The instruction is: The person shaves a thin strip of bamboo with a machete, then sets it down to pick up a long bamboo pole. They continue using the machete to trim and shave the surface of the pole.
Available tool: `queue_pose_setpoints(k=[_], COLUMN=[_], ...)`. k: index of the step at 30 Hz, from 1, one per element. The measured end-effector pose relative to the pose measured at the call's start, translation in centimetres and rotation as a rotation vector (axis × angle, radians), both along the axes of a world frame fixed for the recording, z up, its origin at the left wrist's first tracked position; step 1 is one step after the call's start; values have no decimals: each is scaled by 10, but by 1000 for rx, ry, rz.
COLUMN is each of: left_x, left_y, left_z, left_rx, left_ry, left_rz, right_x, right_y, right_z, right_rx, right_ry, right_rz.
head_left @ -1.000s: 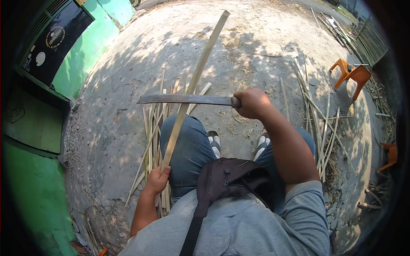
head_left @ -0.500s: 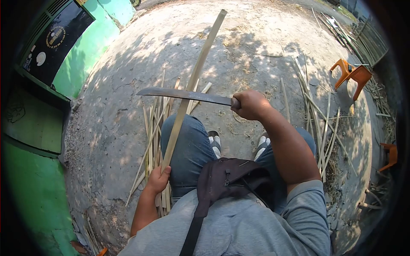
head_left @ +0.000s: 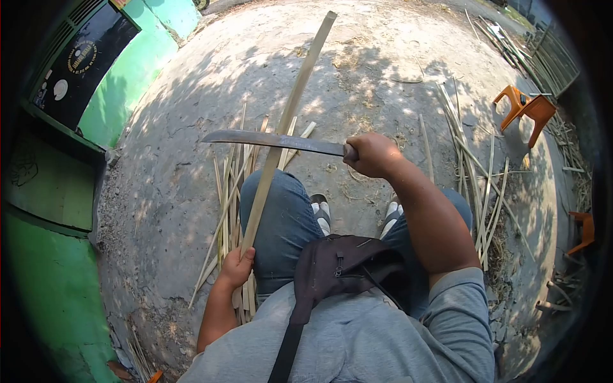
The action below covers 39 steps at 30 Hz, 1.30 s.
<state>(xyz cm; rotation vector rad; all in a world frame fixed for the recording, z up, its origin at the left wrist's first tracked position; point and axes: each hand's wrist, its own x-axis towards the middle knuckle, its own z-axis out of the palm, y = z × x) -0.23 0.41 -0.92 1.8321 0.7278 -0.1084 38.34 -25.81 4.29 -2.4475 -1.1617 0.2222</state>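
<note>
My left hand (head_left: pixel 237 267) is closed around the lower end of a long, pale bamboo strip (head_left: pixel 297 89). The strip slants up and away past my left knee, its far end high over the ground. In my right hand (head_left: pixel 373 155) is the handle of a machete (head_left: pixel 274 140), gripped in a fist. Its long, slightly curved blade points left and lies across the strip about midway along, seemingly touching it. Beneath and beside my left leg are several loose bamboo strips (head_left: pixel 228 185), partly hidden by the knee and forearm.
More bamboo strips (head_left: pixel 476 172) lie on the concrete ground (head_left: pixel 185 210) to the right of my right leg. An orange plastic stool (head_left: pixel 535 116) stands at the upper right. A green wall (head_left: pixel 57 293) runs along the left, and a dark bag (head_left: pixel 341 265) rests on my lap.
Almost nothing differs. The machete and my right hand have shifted very slightly to the left, and the strip's far end sits a touch higher and further left.
</note>
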Motion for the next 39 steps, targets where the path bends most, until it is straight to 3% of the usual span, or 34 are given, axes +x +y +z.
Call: queue_pose_setpoints(k=[39], left_x=[2], left_y=[0], left_z=[1], left_rx=[-83], left_ry=[-3], left_rz=[0], right_x=[2], right_y=[3], right_z=[-6], right_rx=[14], right_ry=[27], right_rz=[13])
